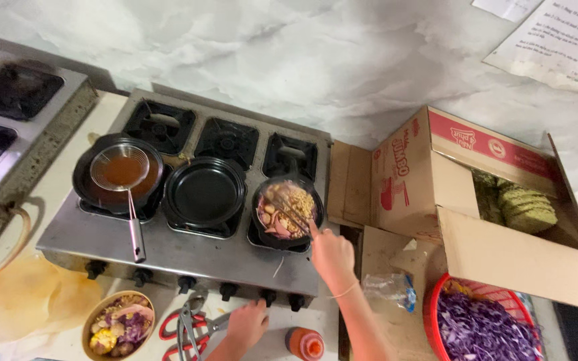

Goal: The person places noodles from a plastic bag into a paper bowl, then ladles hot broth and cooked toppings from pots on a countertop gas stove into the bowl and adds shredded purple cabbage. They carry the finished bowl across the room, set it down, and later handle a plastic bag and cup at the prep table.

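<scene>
My right hand (331, 255) grips a pair of chopsticks (294, 212) whose tips reach into a black pan (287, 211) of noodles, meat and vegetables on the right burner of a steel stove (188, 251). Down on the counter in front of the stove knobs, my left hand (247, 323) lies flat with spread fingers, touching metal tongs (199, 322) with red handles. An orange-capped sauce bottle (304, 343) lies just right of that hand.
An empty black pan (203, 191) sits on the middle burner; a pot of brown broth with a wire strainer (123, 170) sits left. A bowl of mixed food (119, 325), a cardboard box of green noodle blocks (523, 207) and a red basket of purple cabbage (483, 327) surround the stove.
</scene>
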